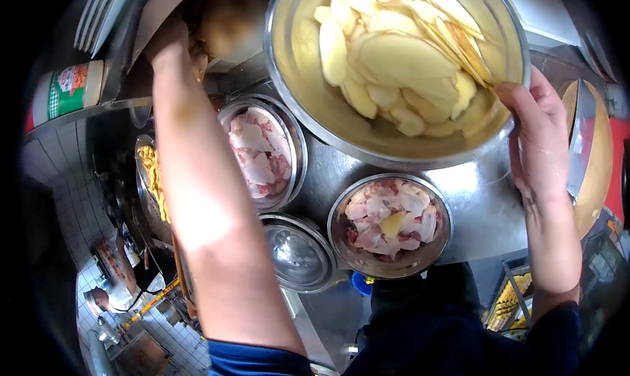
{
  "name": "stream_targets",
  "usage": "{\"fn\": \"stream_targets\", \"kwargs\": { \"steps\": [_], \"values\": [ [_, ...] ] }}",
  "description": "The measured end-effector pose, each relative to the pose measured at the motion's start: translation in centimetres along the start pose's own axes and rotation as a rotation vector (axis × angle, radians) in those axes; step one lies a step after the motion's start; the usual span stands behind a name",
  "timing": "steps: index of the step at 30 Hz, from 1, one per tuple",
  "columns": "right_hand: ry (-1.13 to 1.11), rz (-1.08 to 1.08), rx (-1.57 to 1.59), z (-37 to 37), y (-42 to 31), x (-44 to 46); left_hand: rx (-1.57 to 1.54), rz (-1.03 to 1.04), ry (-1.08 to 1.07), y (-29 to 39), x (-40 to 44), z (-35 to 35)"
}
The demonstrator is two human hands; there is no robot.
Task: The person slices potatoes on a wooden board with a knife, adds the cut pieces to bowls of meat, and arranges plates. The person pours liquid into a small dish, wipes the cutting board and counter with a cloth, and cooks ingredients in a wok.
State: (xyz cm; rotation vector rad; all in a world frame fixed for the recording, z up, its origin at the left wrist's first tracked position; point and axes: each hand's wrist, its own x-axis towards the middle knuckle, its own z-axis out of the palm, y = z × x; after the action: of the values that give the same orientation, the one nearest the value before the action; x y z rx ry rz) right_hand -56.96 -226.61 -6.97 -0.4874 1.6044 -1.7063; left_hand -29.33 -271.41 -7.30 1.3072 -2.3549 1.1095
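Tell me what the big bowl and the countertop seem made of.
The big bowl: probably polished stainless steel, judging by its shiny rim and reflective inner wall. The countertop: likely stainless steel too, smooth and grey with bright glare.

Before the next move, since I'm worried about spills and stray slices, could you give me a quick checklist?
1. Right hand gripping the large bowl: ok, thumb inside the rim, fingers outside.
2. Left hand helping hold that bowl: not ok, it reaches away to its left, fingers unclear.
3. Pale slices kept inside the rim: cannot tell fully; ok where the rim shows, but the far side is out of frame.
4. Large bowl's base resting on the counter: cannot tell, the base is hidden.
5. Nearer meat bowl free of strays: not ok, a yellow piece lies on the meat.
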Motion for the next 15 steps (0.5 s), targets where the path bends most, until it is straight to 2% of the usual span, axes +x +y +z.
{"fn": "stream_targets", "kwargs": {
  "steps": [1, 4, 6, 8, 9, 10, 11, 12, 14, 15],
  "values": [
    [-0.02, -0.006, -0.007, 0.5, 0.0, 0.4, 0.032, -0.024, -0.03, -0.1, -0.2, -0.5],
    [-0.013, -0.007, 0.014, 3.5, -0.1, 2.2, -0.831, -0.599, 0.093, 4.4, -8.7, -11.2],
    [-0.113, -0.038, 0.11, 6.5, -0.6, 3.2, -0.835, -0.597, 0.159, 5.5, -13.3, -16.4],
    [-0.118, -0.096, 0.108, 9.4, 0.5, 4.7, -1.209, -0.835, 0.14, 7.6, -16.2, -22.9],
    [-0.122, 0.179, 0.174, 12.0, -0.4, 4.7, -1.148, -0.752, 0.16, 7.8, -18.4, -24.4],
    [-0.046, 0.085, -0.131, 13.9, -1.5, 3.8, -1.184, -0.714, 0.18, 8.5, -20.3, -26.5],
    [-0.109, -0.076, 0.241, 16.2, 1.0, 5.4, -1.161, -0.638, 0.135, 8.7, -22.2, -28.4],
    [-0.186, -0.287, -0.017, 18.0, 1.6, 6.7, -1.137, -0.604, 0.089, 9.1, -24.0, -30.0],
    [-0.175, -0.772, -0.506, 21.5, 2.7, 9.3, -1.171, -0.639, -0.008, 9.5, -27.1, -32.8],
    [-0.318, -0.477, -0.167, 23.4, 0.9, 8.5, -1.162, -0.647, -0.079, 9.4, -28.5, -34.0]
  ]
}}
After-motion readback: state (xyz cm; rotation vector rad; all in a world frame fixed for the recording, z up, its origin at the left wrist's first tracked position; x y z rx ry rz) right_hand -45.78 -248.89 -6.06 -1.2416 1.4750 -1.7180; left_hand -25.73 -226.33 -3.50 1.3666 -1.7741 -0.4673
